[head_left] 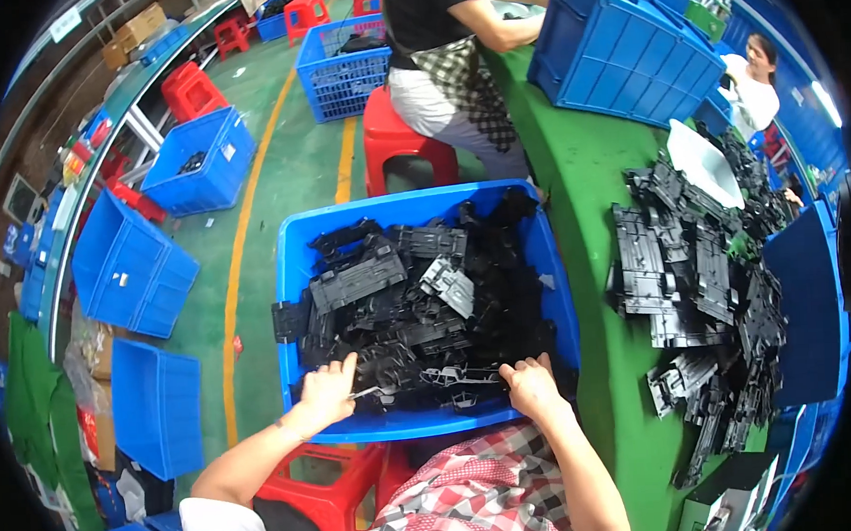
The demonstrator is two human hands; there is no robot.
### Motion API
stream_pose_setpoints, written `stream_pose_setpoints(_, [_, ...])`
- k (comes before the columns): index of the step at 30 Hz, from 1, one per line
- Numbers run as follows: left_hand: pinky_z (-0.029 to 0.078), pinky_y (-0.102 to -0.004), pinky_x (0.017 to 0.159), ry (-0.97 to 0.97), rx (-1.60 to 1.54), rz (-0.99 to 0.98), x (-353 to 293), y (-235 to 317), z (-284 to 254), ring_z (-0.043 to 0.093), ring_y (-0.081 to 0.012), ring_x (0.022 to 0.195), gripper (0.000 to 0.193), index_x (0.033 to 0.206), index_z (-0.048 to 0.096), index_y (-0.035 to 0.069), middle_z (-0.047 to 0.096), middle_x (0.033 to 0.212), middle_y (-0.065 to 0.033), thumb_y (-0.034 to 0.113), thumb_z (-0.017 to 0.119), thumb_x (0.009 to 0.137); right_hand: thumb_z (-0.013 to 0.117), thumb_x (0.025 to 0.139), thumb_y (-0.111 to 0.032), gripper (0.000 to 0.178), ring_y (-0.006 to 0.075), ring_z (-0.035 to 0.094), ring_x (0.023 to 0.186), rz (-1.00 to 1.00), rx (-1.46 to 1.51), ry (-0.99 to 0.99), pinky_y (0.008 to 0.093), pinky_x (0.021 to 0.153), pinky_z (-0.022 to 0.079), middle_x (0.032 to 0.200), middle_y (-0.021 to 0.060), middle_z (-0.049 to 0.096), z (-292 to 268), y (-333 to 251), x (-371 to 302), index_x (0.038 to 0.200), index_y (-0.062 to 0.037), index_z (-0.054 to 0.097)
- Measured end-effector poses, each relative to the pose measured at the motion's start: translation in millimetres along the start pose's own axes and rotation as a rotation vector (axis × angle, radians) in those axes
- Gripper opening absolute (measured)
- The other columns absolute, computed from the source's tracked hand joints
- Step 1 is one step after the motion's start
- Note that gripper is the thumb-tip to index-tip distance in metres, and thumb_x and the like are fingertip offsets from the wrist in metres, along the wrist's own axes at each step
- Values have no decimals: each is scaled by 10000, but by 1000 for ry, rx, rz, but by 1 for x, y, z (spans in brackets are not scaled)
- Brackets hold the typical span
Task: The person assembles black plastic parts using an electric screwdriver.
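Note:
A blue bin [286,272] in front of me is heaped with black plastic molded parts [360,283]. My left hand [327,397] is at the bin's near left, its fingers closed at the edge of a black plastic part [385,392] with shiny edges. At the near right, my right hand [532,388] pinches the end of a black plastic frame [449,375] with openings in it. Whether the two hands hold one piece or separate ones is unclear. A greyish, shinier plastic part [449,285] lies on top of the heap.
On my right, a green-covered table [596,372] bears a pile of black parts [677,254], a white tray [704,165] and a large blue crate [625,53]. A co-worker [436,66] sits ahead on a red stool [396,139]. Several blue bins [156,401] stand along the left.

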State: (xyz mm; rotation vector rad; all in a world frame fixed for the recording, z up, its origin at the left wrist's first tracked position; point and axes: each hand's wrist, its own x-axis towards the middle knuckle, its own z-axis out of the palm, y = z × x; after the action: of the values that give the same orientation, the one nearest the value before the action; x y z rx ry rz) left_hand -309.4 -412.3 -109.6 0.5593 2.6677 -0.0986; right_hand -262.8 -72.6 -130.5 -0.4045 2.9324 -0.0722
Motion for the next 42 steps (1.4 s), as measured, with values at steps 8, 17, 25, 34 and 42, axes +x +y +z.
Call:
stream_pose_setpoints(8, [460, -442, 807, -103, -322, -32, -4, -11, -111, 577, -397, 918, 846, 1247, 345, 8, 602, 965, -232, 258, 763, 555, 647, 597, -4, 252, 350, 550, 732, 132, 443, 234, 411, 659, 464, 769, 149, 535, -78, 5, -26, 794, -28, 492])
stream_pose_setpoints(17, [333, -340, 999, 80, -1279, 576, 27, 37, -225, 430, -180, 1144, 893, 1305, 326, -5, 467, 1244, -99, -1, 784, 539, 569, 599, 113, 369, 162, 578, 738, 532, 635, 928, 272, 653, 455, 812, 91, 606, -238, 47, -127, 948, -6, 575])
stream_pose_setpoints(25, [505, -299, 645, -373, -1588, 922, 127, 283, -357, 633, -191, 658, 289, 855, 658, -26, 660, 781, -111, 79, 751, 602, 604, 810, -38, 254, 172, 529, 800, 735, 95, 1313, 260, 682, 428, 1002, 104, 554, -234, 62, -181, 1047, 3, 523])
stream_pose_setpoints(34, [471, -342, 582, 567, -1000, 965, 185, 306, -300, 610, -248, 625, 424, 749, 628, 12, 625, 659, -111, 435, 603, 755, 653, 722, -146, 615, 400, 460, 1051, 641, 534, 323, 408, 895, 405, 1136, 271, 449, 26, 20, -17, 1206, 104, 367])
stream_pose_setpoints(42, [461, -391, 838, -127, -314, 466, 112, 159, 23, 555, -345, 953, 574, 1132, 511, -45, 569, 989, -206, 237, 690, 665, 749, 640, -313, 989, 392, 454, 1087, 863, 553, 253, 428, 922, 388, 1220, 255, 425, 83, 48, 70, 1347, 43, 157])
